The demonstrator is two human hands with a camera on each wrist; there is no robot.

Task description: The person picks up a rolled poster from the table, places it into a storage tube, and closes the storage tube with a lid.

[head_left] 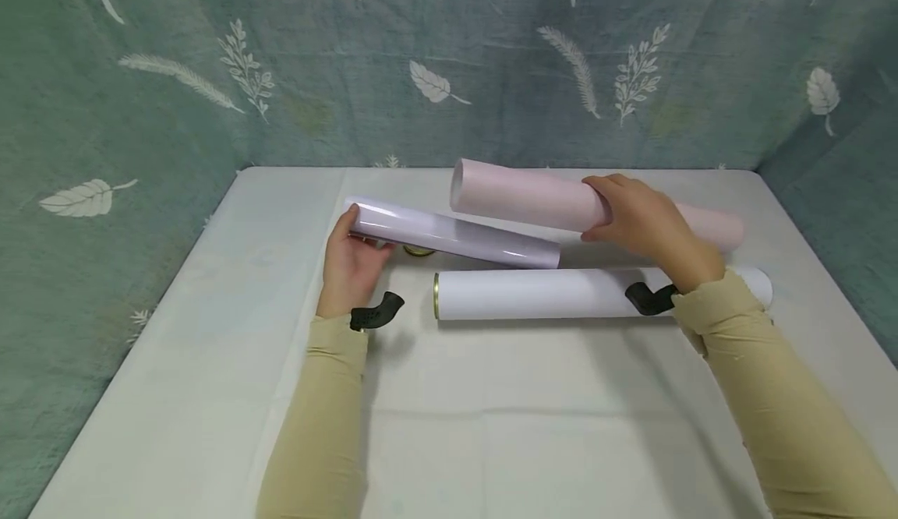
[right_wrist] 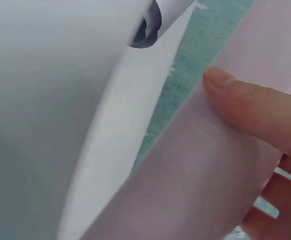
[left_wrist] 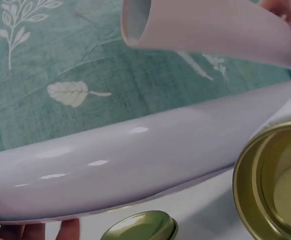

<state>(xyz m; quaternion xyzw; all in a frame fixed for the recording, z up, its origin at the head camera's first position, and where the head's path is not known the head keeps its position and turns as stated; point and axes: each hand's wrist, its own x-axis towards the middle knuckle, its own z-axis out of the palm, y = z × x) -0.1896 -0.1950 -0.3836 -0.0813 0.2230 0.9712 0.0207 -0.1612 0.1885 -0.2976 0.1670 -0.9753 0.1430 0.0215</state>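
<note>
A glossy lilac paper roll (head_left: 456, 234) slants across the middle of the table, its left end gripped by my left hand (head_left: 351, 266). My right hand (head_left: 641, 219) holds a thicker pale pink roll (head_left: 522, 194) above the back of the table, thumb on one side and fingers round the other. Nearer to me lies a white tube (head_left: 533, 294) with a gold metal rim. In the left wrist view its open end (left_wrist: 270, 185) faces the camera. A gold lid (left_wrist: 140, 227) lies on the table under the lilac roll, partly hidden in the head view.
A white cloth covers the table (head_left: 449, 441). Behind it and along both sides hangs a green curtain (head_left: 337, 59) with white leaf prints. Black curved pieces (head_left: 376, 311) stick out at both wrists.
</note>
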